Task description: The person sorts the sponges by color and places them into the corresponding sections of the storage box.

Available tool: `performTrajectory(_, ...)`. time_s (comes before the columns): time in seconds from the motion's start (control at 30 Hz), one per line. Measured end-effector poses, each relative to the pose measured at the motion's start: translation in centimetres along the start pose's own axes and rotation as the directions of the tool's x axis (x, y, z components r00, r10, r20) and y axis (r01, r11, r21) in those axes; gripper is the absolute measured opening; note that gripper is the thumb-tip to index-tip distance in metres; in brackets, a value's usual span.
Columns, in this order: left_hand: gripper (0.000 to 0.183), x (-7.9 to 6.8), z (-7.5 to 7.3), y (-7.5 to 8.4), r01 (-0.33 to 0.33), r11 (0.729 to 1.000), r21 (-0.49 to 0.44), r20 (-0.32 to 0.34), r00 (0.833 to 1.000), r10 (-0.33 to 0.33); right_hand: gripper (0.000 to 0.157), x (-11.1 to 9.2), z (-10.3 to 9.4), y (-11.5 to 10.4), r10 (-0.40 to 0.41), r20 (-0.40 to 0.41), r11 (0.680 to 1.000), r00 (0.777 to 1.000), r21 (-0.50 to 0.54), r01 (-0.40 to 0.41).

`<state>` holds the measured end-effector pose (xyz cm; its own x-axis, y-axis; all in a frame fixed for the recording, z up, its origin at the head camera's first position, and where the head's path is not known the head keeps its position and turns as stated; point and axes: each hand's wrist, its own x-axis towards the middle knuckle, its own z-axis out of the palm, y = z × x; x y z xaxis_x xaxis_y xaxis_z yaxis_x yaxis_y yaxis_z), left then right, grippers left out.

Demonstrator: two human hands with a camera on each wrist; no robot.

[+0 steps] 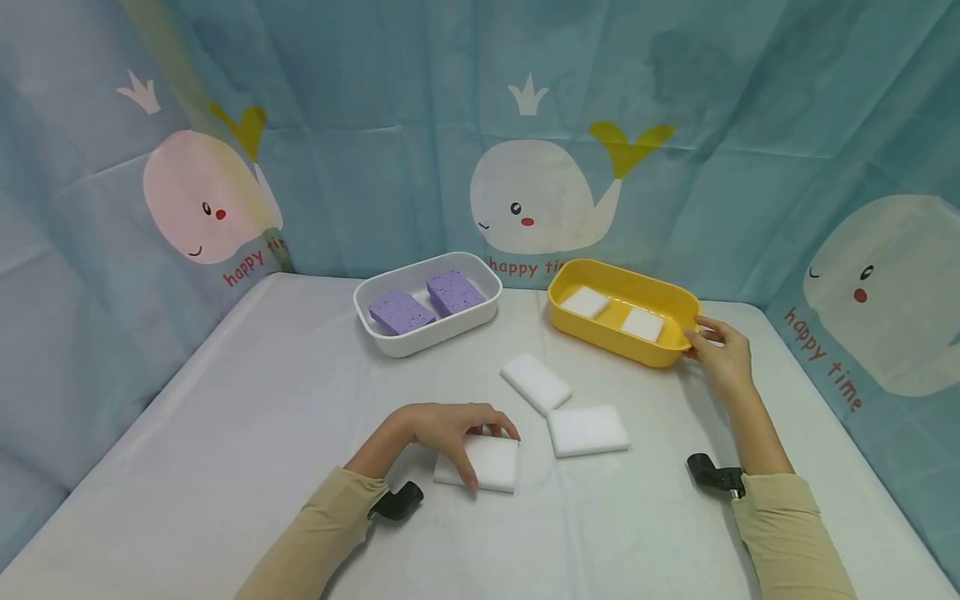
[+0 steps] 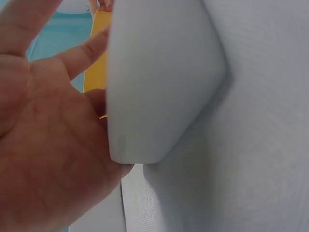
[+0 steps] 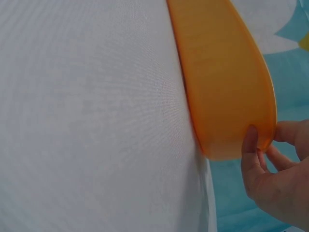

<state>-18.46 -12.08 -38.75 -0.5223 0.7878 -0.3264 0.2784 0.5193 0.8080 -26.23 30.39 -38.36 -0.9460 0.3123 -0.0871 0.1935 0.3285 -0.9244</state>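
My left hand [image 1: 444,427] spans a white sponge block [image 1: 493,463] at the front middle of the table, thumb on the near edge and fingers at the far edge. In the left wrist view the same white sponge block [image 2: 154,72] stands large beside the palm, part of the fingers hidden behind it. My right hand [image 1: 724,360] pinches the right end of a yellow tray [image 1: 611,337], thumb against the outer wall and fingers at the rim, as the right wrist view also shows. Two white sponge pieces [image 1: 642,324] lie inside that tray.
Two more white sponge blocks [image 1: 588,431] lie on the table between the hands and the yellow tray, their corners close together. At the back left stands a white tray [image 1: 442,327] with two purple sponges [image 1: 402,312]. A blue whale-print curtain [image 1: 390,183] hangs behind the table.
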Motion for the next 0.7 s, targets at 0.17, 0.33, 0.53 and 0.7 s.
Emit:
performTrajectory(0.17, 0.082, 0.07, -0.06, 0.1, -0.008, 0.999, 0.042, 0.012, 1.0, 0.007, 0.057, -0.01, 0.0, 0.05, -0.011, 0.007, 1.0, 1.0, 0.003, 0.011)
performTrajectory(0.33, 0.082, 0.07, 0.01, 0.05, -0.013, 0.999, 0.049, 0.009, 1.0, 0.012, 0.058, -0.04, -0.11, 0.08, -0.015, 0.01, 1.0, 1.0, -0.004, 0.015)
performTrajectory(0.53, 0.08, -0.12, 0.02, 0.3, -0.013, 0.998, 0.059, -0.015, 1.0, 0.014, 0.058, 0.03, -0.16, 0.04, -0.018, 0.009, 1.0, 1.0, 0.0, 0.018)
performTrajectory(0.7, 0.08, -0.53, -0.26, 0.5, -0.006, 0.997, 0.076, -0.048, 0.999, 0.009, 0.058, 0.07, -0.1, 0.15, -0.023, 0.007, 1.0, 1.0, -0.01, 0.023)
